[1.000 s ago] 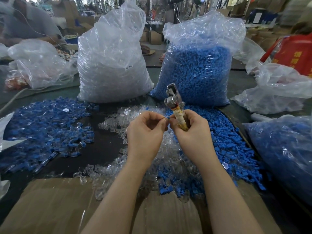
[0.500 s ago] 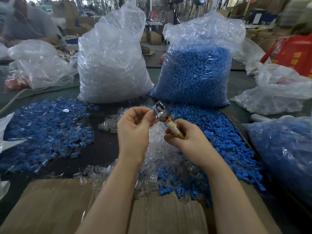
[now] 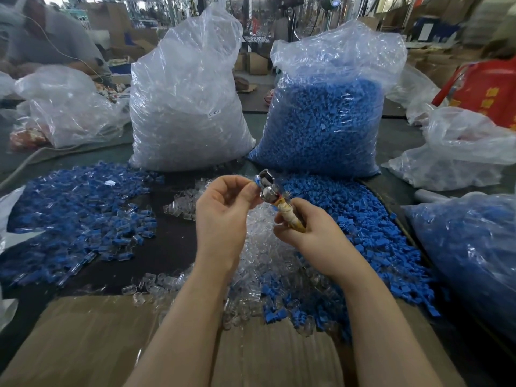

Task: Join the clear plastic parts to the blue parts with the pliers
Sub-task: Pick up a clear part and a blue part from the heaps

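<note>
While we held a small blue part (image 3: 257,182) up at the metal head of the pliers (image 3: 269,188), the press on it looked to be just under way or about to be; whether a clear piece already sat on it we could not tell. Our left hand (image 3: 223,216) pinched that part between thumb and fingertips, the other fingers loosely curled. Our right hand (image 3: 310,233) was wrapped round the taped yellow handles, and how tightly it squeezed them we could not tell.

Well to the left of our left hand lay a broad heap of joined pieces (image 3: 75,219), blue with clear sleeves, so a good share was done. Much remained: loose clear parts (image 3: 262,247) were piled under and between our hands, loose blue parts (image 3: 363,219) spread right of our right hand, and beyond both hands stood a full bag of clear parts (image 3: 190,113) and a full bag of blue parts (image 3: 326,118).
</note>
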{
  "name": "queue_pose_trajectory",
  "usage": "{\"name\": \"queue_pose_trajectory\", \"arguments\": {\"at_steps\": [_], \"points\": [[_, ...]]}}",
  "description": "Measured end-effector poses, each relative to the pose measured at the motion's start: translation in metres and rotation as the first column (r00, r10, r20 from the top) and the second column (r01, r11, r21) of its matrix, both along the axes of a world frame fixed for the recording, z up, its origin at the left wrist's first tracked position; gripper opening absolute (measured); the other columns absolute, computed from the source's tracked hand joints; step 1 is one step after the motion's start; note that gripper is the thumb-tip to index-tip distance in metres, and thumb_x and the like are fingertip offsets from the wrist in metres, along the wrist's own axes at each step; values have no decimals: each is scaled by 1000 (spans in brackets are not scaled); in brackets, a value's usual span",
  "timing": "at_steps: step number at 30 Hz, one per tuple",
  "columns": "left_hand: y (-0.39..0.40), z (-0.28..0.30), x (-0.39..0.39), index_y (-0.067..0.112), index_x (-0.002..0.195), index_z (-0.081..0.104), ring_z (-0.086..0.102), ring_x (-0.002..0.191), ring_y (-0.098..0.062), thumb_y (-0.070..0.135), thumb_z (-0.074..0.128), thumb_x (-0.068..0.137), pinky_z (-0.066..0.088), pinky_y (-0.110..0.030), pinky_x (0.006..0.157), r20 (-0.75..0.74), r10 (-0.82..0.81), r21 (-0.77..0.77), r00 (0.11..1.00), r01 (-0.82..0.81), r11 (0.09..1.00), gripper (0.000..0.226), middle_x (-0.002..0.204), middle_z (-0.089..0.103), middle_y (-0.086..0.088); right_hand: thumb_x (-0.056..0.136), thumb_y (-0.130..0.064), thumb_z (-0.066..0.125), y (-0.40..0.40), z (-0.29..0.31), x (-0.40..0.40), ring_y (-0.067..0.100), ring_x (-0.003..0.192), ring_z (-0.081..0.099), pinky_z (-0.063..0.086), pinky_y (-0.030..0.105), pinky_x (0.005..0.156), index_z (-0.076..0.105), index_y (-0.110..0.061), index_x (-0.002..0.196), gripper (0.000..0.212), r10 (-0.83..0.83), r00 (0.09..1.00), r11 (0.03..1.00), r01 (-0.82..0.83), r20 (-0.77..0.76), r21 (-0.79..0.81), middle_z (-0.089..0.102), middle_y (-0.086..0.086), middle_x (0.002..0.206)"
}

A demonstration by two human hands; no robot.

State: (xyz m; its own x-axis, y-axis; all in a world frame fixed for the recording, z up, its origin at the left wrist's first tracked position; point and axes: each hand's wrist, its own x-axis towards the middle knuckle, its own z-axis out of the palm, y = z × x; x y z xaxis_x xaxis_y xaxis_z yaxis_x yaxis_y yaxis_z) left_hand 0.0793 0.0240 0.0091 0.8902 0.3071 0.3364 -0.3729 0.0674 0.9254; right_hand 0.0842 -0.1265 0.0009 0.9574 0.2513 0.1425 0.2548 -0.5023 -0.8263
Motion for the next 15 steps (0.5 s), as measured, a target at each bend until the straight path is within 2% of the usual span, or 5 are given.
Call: {"name": "queue_pose_trajectory", "arguments": {"at_steps": [3, 6, 11, 15], "points": [[1, 0, 1, 8, 86, 66, 63, 65, -3, 0, 64, 91, 51, -15, 66, -4, -15, 2, 1000, 15, 1000, 10, 70, 68, 4, 89, -20, 63, -1, -1, 0, 14, 61, 44, 42, 41, 62, 55, -16, 88, 9, -1, 1000, 999, 2, 25, -40, 55, 1, 72], [1, 0, 1, 8, 84, 65, 63, 64, -2, 0, 63, 91, 50, -14, 65, -4, -22, 1, 1000, 22, 1000, 11, 68, 68, 6, 86, -13, 59, 0, -2, 1, 16, 59, 43, 45, 48, 60, 55, -14, 87, 4, -21, 999, 998, 23, 35, -57, 55, 7, 71], [1, 1, 2, 6, 84, 64, 62, 62, 0, -2, 62, 91, 50, -13, 64, -20, -26, -20, 999, 26, 999, 11, 66, 68, 7, 80, -12, 56, 2, -3, 1, 17, 57, 44, 45, 46, 57, 55, -17, 83, 6, -43, 998, 996, 46, 36, -77, 52, 3, 64], [0, 1, 1, 5, 85, 64, 63, 60, 0, -3, 61, 91, 50, -12, 63, -45, -21, -41, 999, 20, 999, 11, 66, 67, 6, 74, -20, 51, 3, -2, -1, 17, 55, 44, 44, 43, 56, 55, -18, 80, 8, -61, 996, 991, 67, 60, -112, 54, 2, 63]]}}
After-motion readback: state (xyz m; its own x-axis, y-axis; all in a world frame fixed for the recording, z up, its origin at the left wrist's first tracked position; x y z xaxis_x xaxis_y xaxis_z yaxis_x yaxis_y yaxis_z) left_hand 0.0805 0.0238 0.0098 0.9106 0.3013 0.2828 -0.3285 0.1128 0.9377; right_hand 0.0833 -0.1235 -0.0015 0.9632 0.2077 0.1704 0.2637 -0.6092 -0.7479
